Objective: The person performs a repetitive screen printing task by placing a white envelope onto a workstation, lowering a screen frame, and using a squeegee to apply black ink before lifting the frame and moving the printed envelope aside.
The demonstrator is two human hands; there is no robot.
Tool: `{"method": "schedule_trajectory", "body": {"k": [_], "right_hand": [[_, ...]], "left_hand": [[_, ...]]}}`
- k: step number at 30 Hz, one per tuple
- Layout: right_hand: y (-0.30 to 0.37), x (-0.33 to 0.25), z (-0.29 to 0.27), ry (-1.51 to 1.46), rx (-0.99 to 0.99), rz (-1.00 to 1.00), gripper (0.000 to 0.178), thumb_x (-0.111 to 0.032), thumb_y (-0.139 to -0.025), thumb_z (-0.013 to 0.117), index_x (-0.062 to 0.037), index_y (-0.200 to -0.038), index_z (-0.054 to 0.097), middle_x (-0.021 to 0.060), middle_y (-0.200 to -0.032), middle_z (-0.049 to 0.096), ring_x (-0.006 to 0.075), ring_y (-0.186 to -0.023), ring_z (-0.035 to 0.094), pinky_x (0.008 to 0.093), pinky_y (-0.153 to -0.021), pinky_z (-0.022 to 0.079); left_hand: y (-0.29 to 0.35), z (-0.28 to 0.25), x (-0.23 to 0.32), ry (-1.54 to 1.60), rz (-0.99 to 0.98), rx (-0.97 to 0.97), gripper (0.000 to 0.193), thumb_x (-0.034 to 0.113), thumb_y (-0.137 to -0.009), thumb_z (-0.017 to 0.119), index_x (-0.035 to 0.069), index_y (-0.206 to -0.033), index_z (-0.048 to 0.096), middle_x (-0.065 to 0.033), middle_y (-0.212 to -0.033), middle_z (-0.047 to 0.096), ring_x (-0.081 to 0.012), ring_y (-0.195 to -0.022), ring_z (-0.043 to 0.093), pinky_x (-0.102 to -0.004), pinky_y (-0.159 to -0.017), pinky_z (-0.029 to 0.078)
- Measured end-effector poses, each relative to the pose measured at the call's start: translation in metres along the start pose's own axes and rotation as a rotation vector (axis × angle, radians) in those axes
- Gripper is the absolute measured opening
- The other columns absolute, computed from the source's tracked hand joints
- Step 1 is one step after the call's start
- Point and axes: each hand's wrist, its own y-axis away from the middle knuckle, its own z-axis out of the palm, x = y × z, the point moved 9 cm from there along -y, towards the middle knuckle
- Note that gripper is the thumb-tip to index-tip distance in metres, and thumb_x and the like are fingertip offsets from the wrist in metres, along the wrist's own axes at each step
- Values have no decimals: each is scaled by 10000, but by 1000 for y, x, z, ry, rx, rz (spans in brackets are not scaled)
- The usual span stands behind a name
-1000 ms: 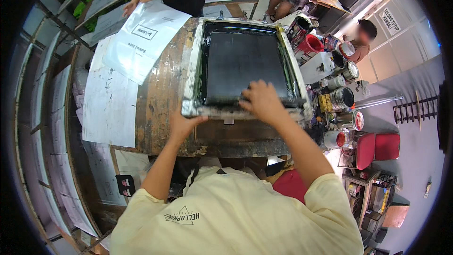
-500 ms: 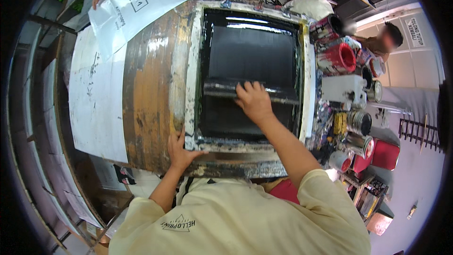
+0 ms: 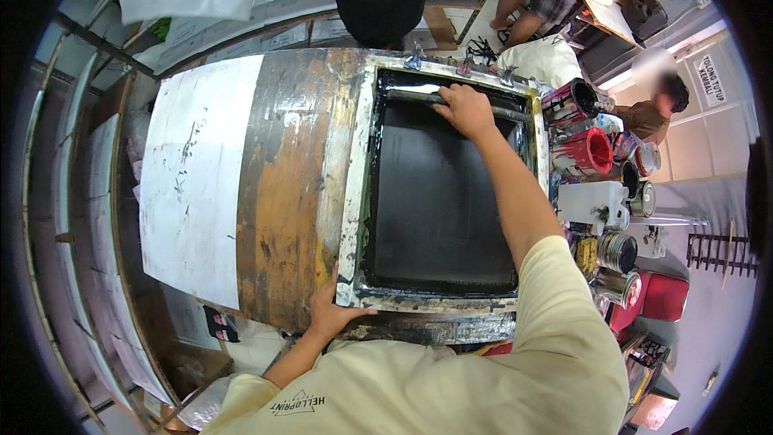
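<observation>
One large white paper sheet (image 3: 197, 185) lies on the left of the stained tabletop (image 3: 282, 193), beside the screen frame (image 3: 354, 185) with its black, ink-covered mesh. The left hand (image 3: 330, 310) rests at the frame's near left corner, fingers spread flat against the edge. The right arm stretches straight across the mesh; the right hand (image 3: 465, 109) is closed over one squeegee (image 3: 419, 97) at the far end. To the right crowd several paint cans (image 3: 584, 149), two of them red-smeared, and one white container (image 3: 592, 201).
</observation>
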Motion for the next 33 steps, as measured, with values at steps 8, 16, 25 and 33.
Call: {"method": "schedule_trajectory", "body": {"k": [8,16,25,33], "right_hand": [[185,-120,-29,-83,17,46,351,-384,-883,777,-116,-1042,617,97,-986,658,352,-952,668,503,-739,580],[284,-205,-180,-137,-79,28,417,-415,-924,715,-50,-1098,613,152,-1068,617,350,-1037,646,500,-802,577],[200,-195,-331,94,520,-2,361,-392,-893,670,-65,-1036,722,109,-885,675,314,-915,661,525,-897,436],[156,-170,-367,80,541,-36,380,-406,-905,655,-44,-987,735,138,-894,705,353,-916,684,506,-877,462]], "left_hand": [[8,0,-1,173,-28,10,1197,322,-583,1041,13,-1579,454,-176,-1260,750,-270,-1130,726,-371,-994,542],[7,-49,77,241,120,211,996,277,-690,1008,-52,-1495,525,-153,-1179,747,-212,-1036,719,-363,-935,559],[-71,-64,70,31,346,36,323,225,-922,846,43,-1145,700,-62,-1051,679,-174,-912,664,-330,-804,537],[-71,-1,9,-403,704,-56,246,340,-870,827,130,-983,768,-13,-1081,695,-289,-968,628,-446,-873,521]]}}
